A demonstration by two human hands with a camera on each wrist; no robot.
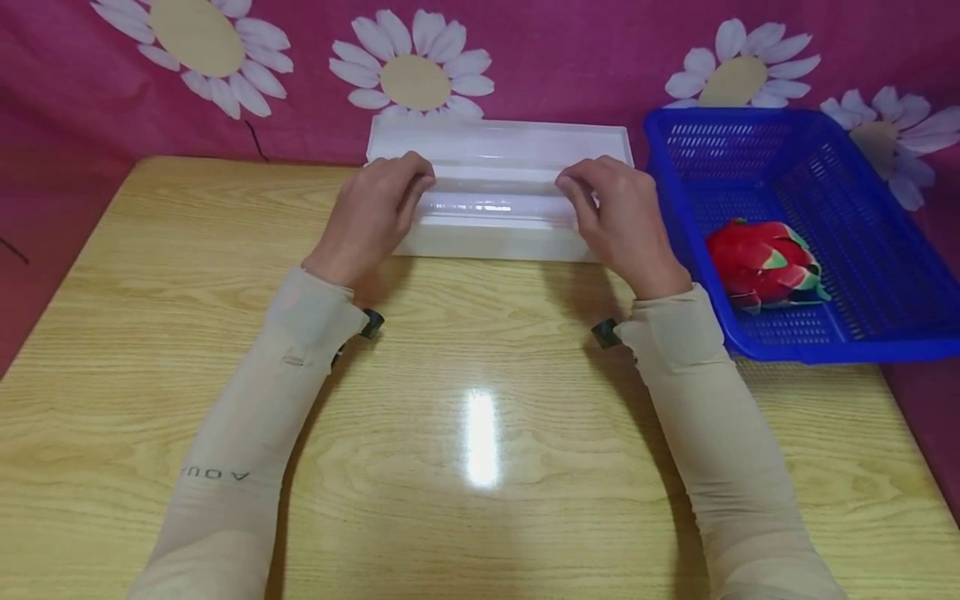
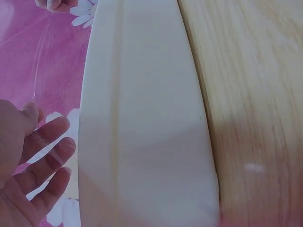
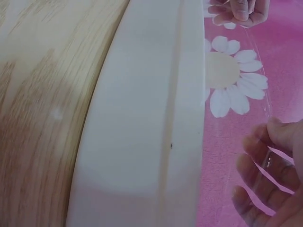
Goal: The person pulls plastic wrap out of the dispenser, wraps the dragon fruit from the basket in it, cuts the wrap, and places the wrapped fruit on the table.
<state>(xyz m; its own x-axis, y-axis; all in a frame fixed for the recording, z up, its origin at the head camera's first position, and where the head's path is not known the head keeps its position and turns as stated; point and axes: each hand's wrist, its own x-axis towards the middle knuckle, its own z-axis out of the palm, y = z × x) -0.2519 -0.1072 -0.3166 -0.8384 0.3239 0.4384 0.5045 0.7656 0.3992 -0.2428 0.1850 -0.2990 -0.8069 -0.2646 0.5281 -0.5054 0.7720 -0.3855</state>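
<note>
A long white cling film box (image 1: 498, 243) stands at the back of the table with its lid (image 1: 498, 137) raised. Inside lies a shiny roll of clear film (image 1: 487, 206). My left hand (image 1: 373, 212) is over the box's left end, pinching the edge of the film between thumb and index finger. At the right end my right hand (image 1: 621, 218) pinches the same edge in like manner. In the left wrist view the clear film (image 2: 39, 61) shows as a thin line stretched between both hands. The other fingers of each hand are spread behind the see-through sheet.
To the right of the box is a blue plastic basket (image 1: 888, 346), with a red dragon fruit (image 1: 765, 262) inside. A pink cloth with white daisies (image 1: 555, 58) hangs behind the wooden table (image 1: 480, 350).
</note>
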